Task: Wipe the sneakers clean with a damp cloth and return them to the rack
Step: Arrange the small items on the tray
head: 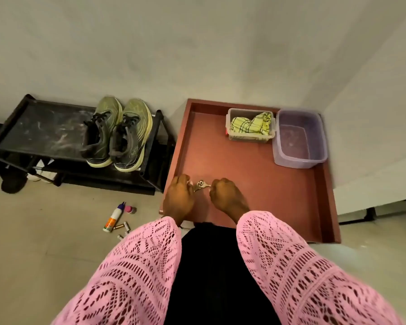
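Sneakers (117, 134): on rack (45, 127), left of frame. Tray (244, 184), centre: cloth (251, 123) in tub (231, 134), basin (300, 137), keys (201, 184) pinched between left hand (178, 198) and right hand (225, 195), fingers curled. Bottle (114, 218), batteries (122, 227) on floor, lower left.

- One view only, from a wide-angle camera worn on the person's head, looking forward and steeply down.
- It faces a pale wall (197, 43) filling the upper half of the frame; straight edges bow toward the borders.
- Nearest are the pink sleeves (138, 266) at the bottom; the shoe rack (40, 127) sits farther off at middle left, the red tray (291, 207) at middle right.
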